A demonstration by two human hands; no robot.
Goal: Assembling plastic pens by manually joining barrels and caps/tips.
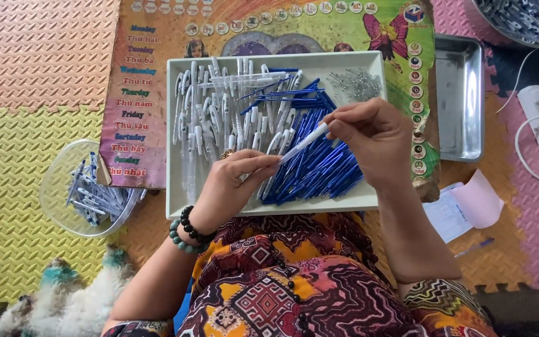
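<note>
Head view: left hand and right hand each pinch one end of a white pen, fingers closed tight, likely to push it together | pen held over white tray | blue pens and white barrels sorted in piles, easy to grab.

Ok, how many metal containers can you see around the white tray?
2. A rectangular metal tray lies just right of the white tray. A round metal bowl holding pen parts sits at the top right corner, cut off by the frame; more may lie outside the view.
</note>
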